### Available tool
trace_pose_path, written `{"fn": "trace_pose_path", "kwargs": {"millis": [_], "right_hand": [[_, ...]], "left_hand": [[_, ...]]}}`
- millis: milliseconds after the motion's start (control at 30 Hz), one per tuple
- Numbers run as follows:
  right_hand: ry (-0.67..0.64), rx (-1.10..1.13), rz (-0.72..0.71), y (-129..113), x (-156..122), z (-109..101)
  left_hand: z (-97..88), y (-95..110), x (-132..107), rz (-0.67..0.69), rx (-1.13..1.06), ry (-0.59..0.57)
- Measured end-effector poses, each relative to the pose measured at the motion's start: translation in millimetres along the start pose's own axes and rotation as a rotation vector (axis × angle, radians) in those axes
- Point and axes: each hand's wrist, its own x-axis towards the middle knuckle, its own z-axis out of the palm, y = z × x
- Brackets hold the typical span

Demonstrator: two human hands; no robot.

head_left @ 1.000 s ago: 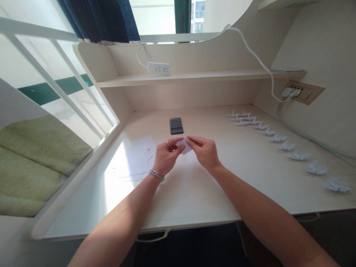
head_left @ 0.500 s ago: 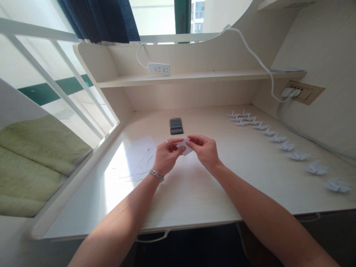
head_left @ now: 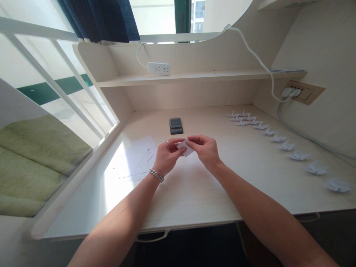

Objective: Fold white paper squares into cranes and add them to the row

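Note:
A small folded piece of white paper (head_left: 187,149) is held between my two hands over the middle of the desk. My left hand (head_left: 167,154) pinches its left side between thumb and fingers; a ring and a chain bracelet show on this hand and wrist. At the top right of the paper, the thumb and fingers of my right hand (head_left: 205,148) are closed on it. Behind the hands lies a dark phone (head_left: 176,126). White paper sheets and strips (head_left: 139,155) lie on the desk beyond my left forearm.
Several folded paper cranes (head_left: 286,145) stand in a curved row along the desk's right side. A white power strip (head_left: 159,68) sits on the shelf (head_left: 194,76) at the back. One white cable (head_left: 258,57) runs down to the wall socket (head_left: 306,92).
Both hands stay in nearly the same place. The folded paper has shifted very slightly between the fingers.

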Motion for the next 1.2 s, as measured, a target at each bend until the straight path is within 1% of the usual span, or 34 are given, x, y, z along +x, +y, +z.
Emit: {"fn": "trace_pose_path", "kwargs": {"millis": [100, 200, 433, 633, 900, 1200], "right_hand": [[-0.003, 0.011, 0.005, -1.1, 0.2, 0.4], [-0.007, 0.03, 0.019, -1.1, 0.5, 0.7], [-0.028, 0.072, 0.07, 0.0, 1.2, -0.5], [-0.024, 0.047, 0.049, -1.6, -0.7, -0.6], [-0.014, 0.033, 0.045, -1.5, 0.0, 0.1], [-0.023, 0.021, 0.079, 1.3, 0.5, -0.5]], "left_hand": [[0.9, 1.6, -0.9, -0.011, -0.01, 0.001], [1.7, 1.9, -1.7, 0.005, -0.006, -0.006], [0.0, -2.9, -1.0, 0.031, 0.032, -0.014], [-0.7, -4.1, -0.9, 0.05, 0.066, -0.013], [0.4, 0.1, -1.5, 0.001, 0.03, -0.019], [-2.0, -4.1, -0.2, -0.009, 0.034, -0.042]]}}
